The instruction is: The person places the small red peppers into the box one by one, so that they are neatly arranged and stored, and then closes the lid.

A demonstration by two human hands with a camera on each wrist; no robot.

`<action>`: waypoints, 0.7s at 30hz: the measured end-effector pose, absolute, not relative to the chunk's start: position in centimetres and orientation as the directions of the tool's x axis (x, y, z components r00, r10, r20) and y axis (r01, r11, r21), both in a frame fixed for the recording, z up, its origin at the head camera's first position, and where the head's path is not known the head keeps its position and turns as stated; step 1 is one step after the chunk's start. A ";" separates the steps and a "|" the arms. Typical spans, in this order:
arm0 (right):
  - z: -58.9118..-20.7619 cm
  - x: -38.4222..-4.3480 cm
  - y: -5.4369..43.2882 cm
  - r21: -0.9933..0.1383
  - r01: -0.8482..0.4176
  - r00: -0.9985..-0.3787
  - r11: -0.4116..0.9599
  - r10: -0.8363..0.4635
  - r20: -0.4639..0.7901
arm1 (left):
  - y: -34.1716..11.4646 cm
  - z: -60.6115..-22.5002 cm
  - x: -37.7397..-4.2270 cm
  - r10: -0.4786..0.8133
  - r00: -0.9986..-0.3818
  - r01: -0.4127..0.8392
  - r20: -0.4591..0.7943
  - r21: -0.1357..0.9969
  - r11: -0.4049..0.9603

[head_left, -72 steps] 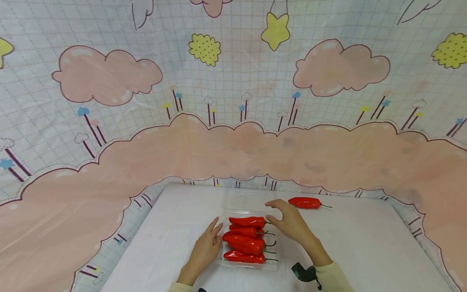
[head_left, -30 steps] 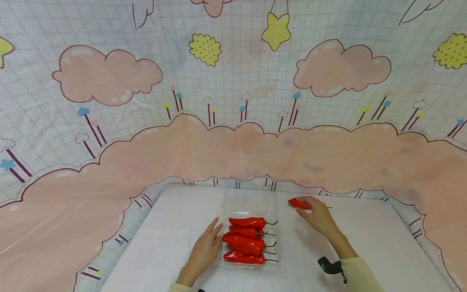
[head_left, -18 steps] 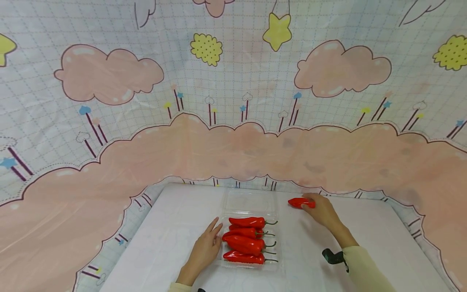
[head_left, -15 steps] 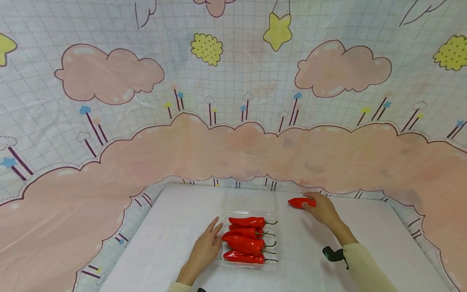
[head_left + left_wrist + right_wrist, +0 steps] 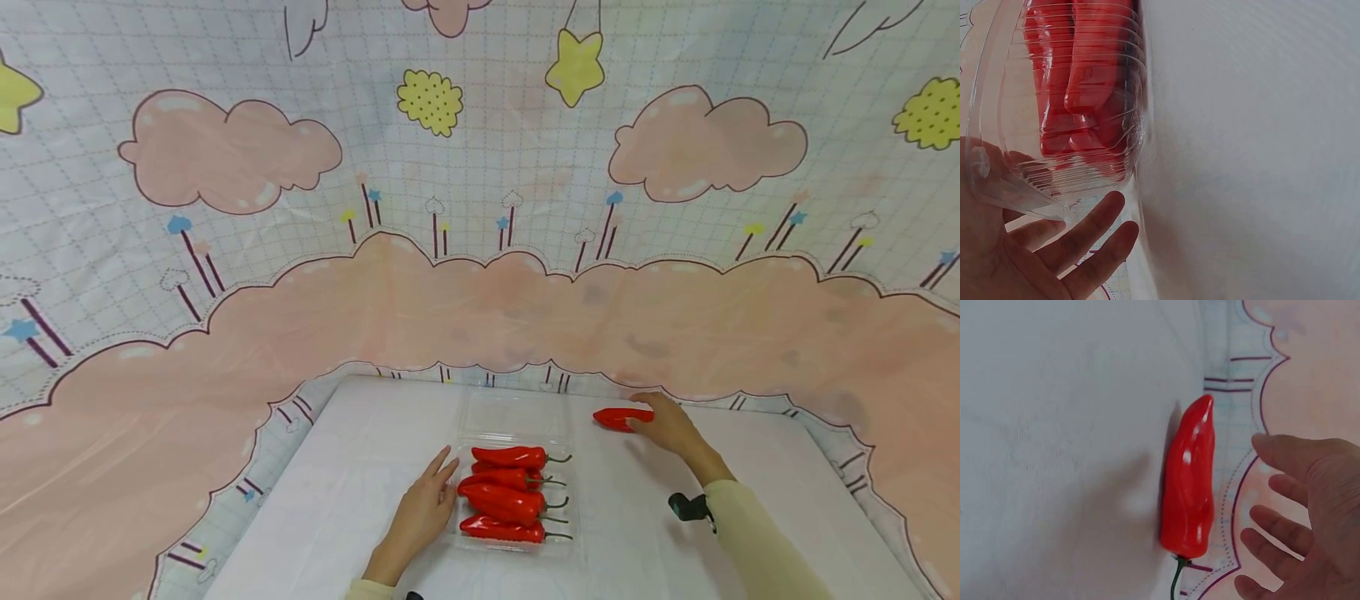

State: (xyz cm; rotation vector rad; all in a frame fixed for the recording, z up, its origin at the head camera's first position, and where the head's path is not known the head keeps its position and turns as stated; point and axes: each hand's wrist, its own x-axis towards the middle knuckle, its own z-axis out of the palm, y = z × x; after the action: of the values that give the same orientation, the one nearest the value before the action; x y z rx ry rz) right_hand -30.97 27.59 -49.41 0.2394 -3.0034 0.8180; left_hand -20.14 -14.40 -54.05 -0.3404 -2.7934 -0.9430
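A clear plastic clamshell box [image 5: 517, 412] lies open on the table, its lid folded back. Several red chili peppers [image 5: 506, 502] with green stems fill its near half, stems pointing right. Along the box's left side rests my left hand [image 5: 416, 517], fingers spread and fairly straight; the left wrist view shows the ribbed box wall [image 5: 1047, 172] overlapping that hand [image 5: 1029, 250]. One lone red pepper [image 5: 615, 419] lies farther back, right of the lid. My right hand [image 5: 667, 425] hovers over its stem end. In the right wrist view this hand [image 5: 1329, 506] is apart from the pepper [image 5: 1188, 481], fingers loosely spread.
A white-covered table [image 5: 352, 467] bears everything. Its back edge runs just behind the lid and the lone pepper. Beyond hangs a patterned cloth [image 5: 480, 308] with pink clouds and stars. A dark strap piece [image 5: 690, 506] hangs by the right sleeve [image 5: 757, 542].
My right hand has moved from the box's upper right over to the lone pepper, then shifted rightward along it, uncovering more of its red body. The left hand stays beside the box.
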 end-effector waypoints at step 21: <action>-50.2 -33.5 30.1 -0.556 -0.162 -0.973 0.815 -0.226 -0.048 | -14.4 -53.8 -20.1 0.159 -0.957 0.273 0.242 0.574 0.772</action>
State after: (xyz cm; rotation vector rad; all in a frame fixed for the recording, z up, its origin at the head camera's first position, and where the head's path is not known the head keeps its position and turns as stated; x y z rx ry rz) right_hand -33.52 30.09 -50.22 0.3324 -3.0993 0.9329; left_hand -20.06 -14.36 -53.84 -0.3433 -2.7861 -0.9444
